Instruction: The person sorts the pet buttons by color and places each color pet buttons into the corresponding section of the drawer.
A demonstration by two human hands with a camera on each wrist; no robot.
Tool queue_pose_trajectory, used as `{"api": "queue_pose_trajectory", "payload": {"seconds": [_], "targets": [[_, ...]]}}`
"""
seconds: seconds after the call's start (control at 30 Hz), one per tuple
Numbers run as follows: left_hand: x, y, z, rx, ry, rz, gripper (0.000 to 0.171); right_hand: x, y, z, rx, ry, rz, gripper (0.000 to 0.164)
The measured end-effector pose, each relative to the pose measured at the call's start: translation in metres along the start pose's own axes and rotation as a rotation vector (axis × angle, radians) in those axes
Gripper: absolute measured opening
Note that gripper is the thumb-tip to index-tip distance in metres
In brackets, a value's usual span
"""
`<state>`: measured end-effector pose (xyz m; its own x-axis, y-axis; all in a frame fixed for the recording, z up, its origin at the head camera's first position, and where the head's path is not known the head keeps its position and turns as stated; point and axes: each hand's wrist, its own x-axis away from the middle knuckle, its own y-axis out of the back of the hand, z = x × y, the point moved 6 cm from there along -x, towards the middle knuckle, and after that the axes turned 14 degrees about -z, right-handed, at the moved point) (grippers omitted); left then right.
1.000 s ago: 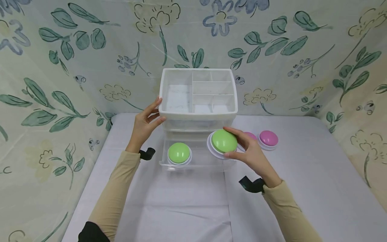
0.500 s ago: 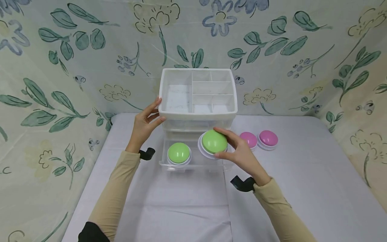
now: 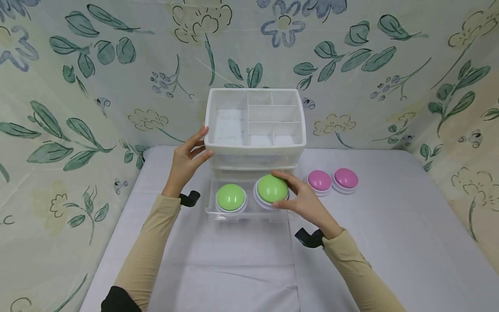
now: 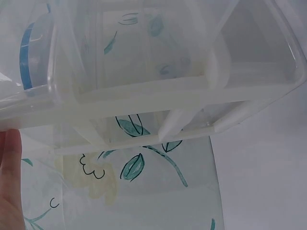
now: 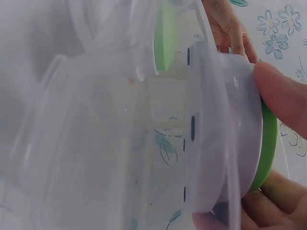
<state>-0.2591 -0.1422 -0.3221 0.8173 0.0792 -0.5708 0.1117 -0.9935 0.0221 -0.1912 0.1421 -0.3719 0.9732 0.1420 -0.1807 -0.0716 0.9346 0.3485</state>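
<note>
My right hand (image 3: 299,198) grips a green-domed push button (image 3: 272,189) with a white round base, thumb and fingers at opposite sides of it. That button sits over the right half of the pulled-out clear drawer (image 3: 251,213); its base shows through the drawer wall in the right wrist view. A second green button (image 3: 230,197) rests in the drawer's left half. My left hand (image 3: 186,164) rests against the left side of the white desk organizer (image 3: 255,150), fingers near the top rim and thumb at the front corner. One finger (image 4: 10,167) shows in the left wrist view.
Two pink-domed push buttons, a nearer one (image 3: 319,180) and one further right (image 3: 345,178), stand on the white tablecloth (image 3: 374,234) right of the drawer. The organizer's top is divided into several compartments. A floral cloth (image 3: 351,86) hangs behind the table.
My right hand has moved left with the green button and then slightly down into the drawer area, uncovering the nearer pink button. The left hand stays still.
</note>
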Motion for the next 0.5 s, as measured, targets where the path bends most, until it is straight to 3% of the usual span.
{"api": "queue_pose_trajectory", "payload": {"seconds": [0.5], "targets": [[0.0004,-0.0001,-0.0006,0.008,0.004,-0.004,0.058,-0.0026,-0.0055,-0.0002,0.131,0.007,0.020,0.078]]}}
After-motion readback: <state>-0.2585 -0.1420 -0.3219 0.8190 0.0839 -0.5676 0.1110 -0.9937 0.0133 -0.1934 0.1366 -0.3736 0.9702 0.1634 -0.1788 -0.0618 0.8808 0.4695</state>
